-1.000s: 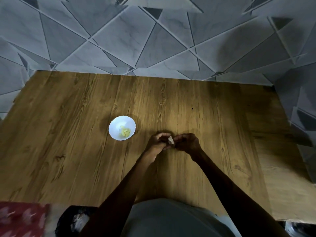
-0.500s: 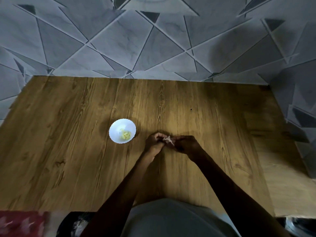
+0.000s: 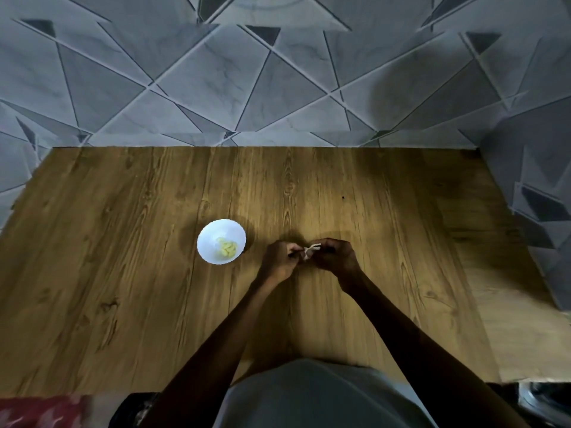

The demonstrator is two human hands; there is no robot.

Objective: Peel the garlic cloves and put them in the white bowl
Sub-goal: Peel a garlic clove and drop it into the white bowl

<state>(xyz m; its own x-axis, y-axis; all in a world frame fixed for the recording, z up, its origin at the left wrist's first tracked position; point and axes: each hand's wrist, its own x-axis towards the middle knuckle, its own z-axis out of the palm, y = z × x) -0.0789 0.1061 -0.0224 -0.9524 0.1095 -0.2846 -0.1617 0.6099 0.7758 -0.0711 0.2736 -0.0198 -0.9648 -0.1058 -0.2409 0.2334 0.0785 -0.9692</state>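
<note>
Dim, wide-angle warp, blurred edges

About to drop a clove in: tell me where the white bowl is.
In the head view, the white bowl stands on the wooden table left of centre, just left of the left hand, not touching it.

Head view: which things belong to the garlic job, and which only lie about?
Job: garlic clove, pinched by left hand and right hand; white bowl; peeled cloves in it.
Lying about: red cloth, bottom left; wooden table.
</note>
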